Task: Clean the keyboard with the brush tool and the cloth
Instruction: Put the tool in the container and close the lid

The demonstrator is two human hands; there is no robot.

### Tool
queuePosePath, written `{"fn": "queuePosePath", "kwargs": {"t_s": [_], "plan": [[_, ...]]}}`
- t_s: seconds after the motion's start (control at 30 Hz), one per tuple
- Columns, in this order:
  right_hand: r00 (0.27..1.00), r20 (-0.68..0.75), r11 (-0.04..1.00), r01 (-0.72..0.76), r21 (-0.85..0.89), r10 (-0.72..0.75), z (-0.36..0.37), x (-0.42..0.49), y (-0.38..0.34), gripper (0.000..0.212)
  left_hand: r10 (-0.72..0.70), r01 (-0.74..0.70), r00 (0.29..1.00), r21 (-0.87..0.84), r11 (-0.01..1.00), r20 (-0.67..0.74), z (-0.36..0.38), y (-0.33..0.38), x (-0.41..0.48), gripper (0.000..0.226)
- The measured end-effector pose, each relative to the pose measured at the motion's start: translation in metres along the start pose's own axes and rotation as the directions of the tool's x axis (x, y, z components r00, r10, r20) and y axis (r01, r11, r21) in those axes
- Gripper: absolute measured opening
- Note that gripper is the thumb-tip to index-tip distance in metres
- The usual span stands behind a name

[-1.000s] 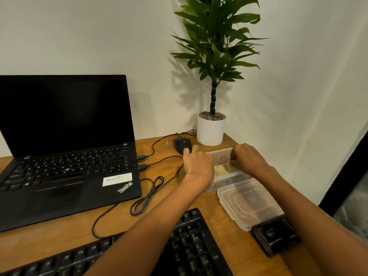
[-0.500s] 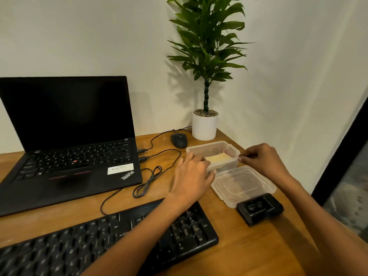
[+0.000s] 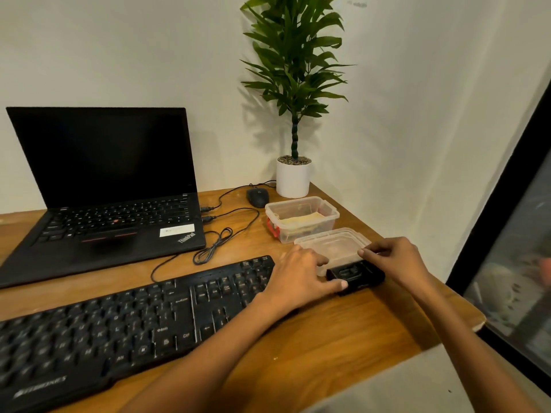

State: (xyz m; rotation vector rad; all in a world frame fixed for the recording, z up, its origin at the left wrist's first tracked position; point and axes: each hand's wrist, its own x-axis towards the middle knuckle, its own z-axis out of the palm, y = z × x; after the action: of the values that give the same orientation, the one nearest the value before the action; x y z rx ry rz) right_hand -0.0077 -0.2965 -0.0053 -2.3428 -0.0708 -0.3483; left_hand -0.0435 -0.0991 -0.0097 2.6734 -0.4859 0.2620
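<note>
We see the left hand (image 3: 301, 278) resting with loose, nearly straight fingers over the right end of the keyboard (image 3: 119, 323), its thumb tip touching the black case (image 3: 357, 275). The right hand (image 3: 398, 260) pinches thumb and forefinger on the rim of the clear lid (image 3: 334, 247) just behind that case. The yellowish cloth (image 3: 301, 220) lies in the open tub (image 3: 333, 212) beyond the lid, near a mouse (image 3: 258, 196), with a laptop (image 3: 104, 180) to the left.

Tabletop (image 3: 328, 338) has 1 ea.: keyboard (image 3: 119, 323), laptop (image 3: 113, 222), mouse (image 3: 258, 196), potted plant (image 3: 293, 177), clear box (image 3: 326, 223), lid (image 3: 337, 245), blk case (image 3: 354, 275), plus 2 cables (image 3: 220, 242).
</note>
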Motion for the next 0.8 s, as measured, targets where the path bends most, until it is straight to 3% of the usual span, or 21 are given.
{"fn": "queuePosePath", "kwargs": {"t_s": [0.2,0.4,0.8], "plan": [[0.999,-0.029,0.995,-0.011,0.100,0.014,0.001,-0.017,0.011,0.022,-0.027,0.029,0.998,-0.029,0.999,0.051,0.006,0.008,-0.002,0.072],[0.999,-0.038,0.990,-0.003,0.142,0.009,0.003,-0.021,0.013,0.027,-0.020,0.020,1.000,-0.037,0.999,0.004,0.009,0.011,-0.002,0.056],[0.997,-0.071,0.975,0.001,0.222,0.015,0.000,0.001,-0.001,0.024,0.003,-0.006,0.998,-0.036,0.999,-0.070,-0.011,0.008,0.014,0.059]]}}
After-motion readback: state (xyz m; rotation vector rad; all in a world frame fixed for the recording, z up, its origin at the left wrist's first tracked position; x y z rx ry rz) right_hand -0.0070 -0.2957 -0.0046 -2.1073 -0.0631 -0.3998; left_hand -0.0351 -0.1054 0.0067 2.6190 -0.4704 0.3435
